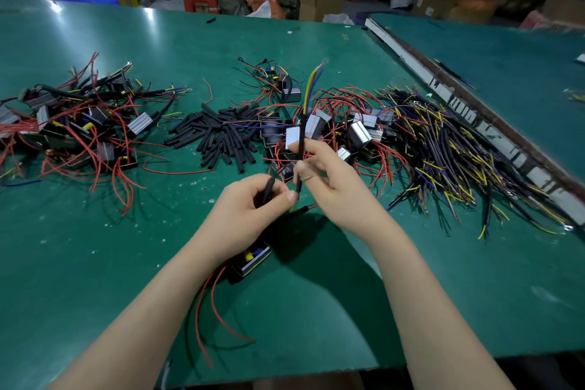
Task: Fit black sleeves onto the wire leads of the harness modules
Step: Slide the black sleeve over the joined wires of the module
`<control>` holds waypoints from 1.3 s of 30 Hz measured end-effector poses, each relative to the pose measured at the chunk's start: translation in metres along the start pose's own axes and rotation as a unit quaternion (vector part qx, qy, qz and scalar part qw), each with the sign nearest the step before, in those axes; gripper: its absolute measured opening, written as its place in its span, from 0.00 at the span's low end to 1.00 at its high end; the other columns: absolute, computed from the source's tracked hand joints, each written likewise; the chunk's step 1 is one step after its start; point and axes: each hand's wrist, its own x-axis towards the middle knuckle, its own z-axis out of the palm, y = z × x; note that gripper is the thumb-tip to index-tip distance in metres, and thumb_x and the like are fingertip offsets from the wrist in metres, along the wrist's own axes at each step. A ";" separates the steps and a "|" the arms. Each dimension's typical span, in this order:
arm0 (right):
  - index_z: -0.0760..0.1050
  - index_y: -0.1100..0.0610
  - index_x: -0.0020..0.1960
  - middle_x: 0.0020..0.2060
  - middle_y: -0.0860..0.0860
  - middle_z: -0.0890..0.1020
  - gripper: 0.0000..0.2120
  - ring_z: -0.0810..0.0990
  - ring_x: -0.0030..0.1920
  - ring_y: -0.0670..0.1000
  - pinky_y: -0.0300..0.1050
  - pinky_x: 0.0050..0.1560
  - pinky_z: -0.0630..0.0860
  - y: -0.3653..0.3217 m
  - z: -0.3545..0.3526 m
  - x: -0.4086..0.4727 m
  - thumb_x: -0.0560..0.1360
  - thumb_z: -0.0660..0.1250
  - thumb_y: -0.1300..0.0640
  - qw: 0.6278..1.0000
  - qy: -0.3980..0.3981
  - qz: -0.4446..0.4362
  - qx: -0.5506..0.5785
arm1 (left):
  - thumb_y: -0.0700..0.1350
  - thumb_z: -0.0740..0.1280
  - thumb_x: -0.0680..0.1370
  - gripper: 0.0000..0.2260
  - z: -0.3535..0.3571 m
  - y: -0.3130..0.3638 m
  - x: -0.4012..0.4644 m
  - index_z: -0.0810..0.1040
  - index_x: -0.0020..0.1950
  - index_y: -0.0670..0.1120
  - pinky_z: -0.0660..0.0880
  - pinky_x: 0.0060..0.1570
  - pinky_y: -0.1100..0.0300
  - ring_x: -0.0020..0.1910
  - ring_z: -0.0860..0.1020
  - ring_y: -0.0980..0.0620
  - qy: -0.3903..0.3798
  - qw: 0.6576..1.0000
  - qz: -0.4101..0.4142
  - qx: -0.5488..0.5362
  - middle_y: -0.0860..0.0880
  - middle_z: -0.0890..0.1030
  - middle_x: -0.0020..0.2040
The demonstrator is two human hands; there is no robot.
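Observation:
My right hand [329, 179] pinches a black-jacketed lead [300, 149] that stands upright, its yellow and blue wires [311, 85] fanning out at the top with a ring terminal. My left hand [253, 204] grips a short black sleeve [269, 188] close to the lead's lower end. A harness module [251, 260] with red leads [205, 310] lies on the green table under my left wrist. A loose heap of black sleeves [221, 133] lies behind my hands.
Modules tangled with red wires are piled at the far left [79, 127] and behind my right hand [332, 130]. A heap of black, yellow and blue leads [449, 155] spreads to the right. A metal rail [468, 111] separates this table from its neighbour. Boxes and stools stand beyond.

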 end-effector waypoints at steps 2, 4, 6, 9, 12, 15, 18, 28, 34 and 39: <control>0.69 0.45 0.58 0.39 0.46 0.80 0.11 0.74 0.35 0.39 0.34 0.42 0.69 0.003 -0.007 0.000 0.80 0.61 0.60 0.999 0.020 0.029 0.021 | 0.51 0.71 0.74 0.09 0.000 -0.001 0.000 0.77 0.38 0.48 0.68 0.34 0.64 0.30 0.70 0.59 -0.019 0.999 -0.004 -0.026 0.57 0.74 0.30; 0.68 0.42 0.54 0.36 0.45 0.81 0.12 0.73 0.33 0.41 0.39 0.42 0.69 0.008 -0.018 0.002 0.79 0.65 0.58 0.992 0.098 0.068 0.039 | 0.55 0.69 0.73 0.09 -0.001 -0.001 0.000 0.77 0.40 0.50 0.68 0.33 0.66 0.30 0.70 0.58 -0.017 0.999 -0.004 -0.033 0.55 0.74 0.31; 0.67 0.43 0.52 0.35 0.46 0.81 0.12 0.74 0.33 0.46 0.47 0.42 0.70 0.014 -0.033 0.002 0.78 0.66 0.57 0.969 0.220 0.104 0.041 | 0.56 0.66 0.72 0.09 -0.001 -0.002 -0.001 0.77 0.41 0.50 0.67 0.34 0.64 0.31 0.69 0.57 -0.017 0.999 -0.008 -0.027 0.53 0.73 0.32; 0.67 0.46 0.51 0.37 0.48 0.81 0.10 0.80 0.33 0.50 0.56 0.45 0.75 0.023 -0.052 0.000 0.78 0.65 0.59 0.924 0.357 0.136 0.030 | 0.56 0.65 0.72 0.09 0.000 -0.001 -0.002 0.77 0.43 0.51 0.67 0.36 0.61 0.32 0.70 0.56 -0.016 1.000 -0.018 -0.016 0.52 0.74 0.33; 0.69 0.50 0.53 0.41 0.48 0.81 0.08 0.82 0.37 0.51 0.53 0.49 0.77 0.030 -0.061 -0.004 0.78 0.64 0.60 0.911 0.372 0.176 -0.018 | 0.55 0.65 0.72 0.08 0.001 -0.001 -0.001 0.77 0.42 0.52 0.67 0.34 0.65 0.31 0.70 0.58 -0.013 1.000 -0.016 -0.012 0.54 0.75 0.32; 0.73 0.51 0.52 0.43 0.51 0.82 0.06 0.80 0.44 0.56 0.49 0.48 0.75 0.032 -0.065 -0.010 0.76 0.67 0.57 0.933 0.257 0.235 -0.094 | 0.55 0.65 0.72 0.07 0.001 -0.003 -0.001 0.77 0.41 0.53 0.67 0.33 0.67 0.30 0.70 0.59 -0.011 1.000 -0.016 -0.008 0.55 0.75 0.31; 0.75 0.48 0.50 0.43 0.48 0.79 0.06 0.77 0.46 0.53 0.44 0.41 0.69 0.031 -0.065 -0.019 0.74 0.68 0.52 0.909 0.171 0.309 -0.222 | 0.55 0.64 0.72 0.09 0.001 -0.004 -0.001 0.78 0.41 0.51 0.69 0.35 0.67 0.31 0.72 0.59 -0.008 0.999 -0.025 -0.023 0.55 0.77 0.32; 0.63 0.57 0.64 0.50 0.59 0.76 0.17 0.76 0.45 0.60 0.50 0.46 0.74 0.006 -0.062 -0.038 0.78 0.63 0.55 0.835 0.056 0.414 -0.357 | 0.60 0.63 0.69 0.12 0.002 -0.006 0.000 0.80 0.39 0.53 0.73 0.37 0.68 0.33 0.76 0.60 -0.015 0.997 -0.021 -0.066 0.54 0.81 0.35; 0.64 0.57 0.58 0.32 0.58 0.81 0.15 0.77 0.23 0.52 0.41 0.22 0.74 -0.008 -0.047 -0.040 0.73 0.63 0.64 0.906 0.091 0.410 -0.048 | 0.57 0.64 0.70 0.12 0.002 -0.008 0.000 0.80 0.40 0.50 0.74 0.38 0.67 0.33 0.76 0.59 -0.006 0.998 -0.019 -0.061 0.54 0.80 0.34; 0.66 0.53 0.56 0.36 0.53 0.82 0.12 0.81 0.32 0.54 0.43 0.34 0.76 -0.004 -0.038 -0.040 0.75 0.64 0.53 0.902 0.110 0.395 -0.140 | 0.54 0.64 0.72 0.09 0.002 -0.009 0.000 0.80 0.39 0.51 0.74 0.37 0.67 0.33 0.76 0.59 -0.003 0.997 -0.022 -0.072 0.53 0.80 0.34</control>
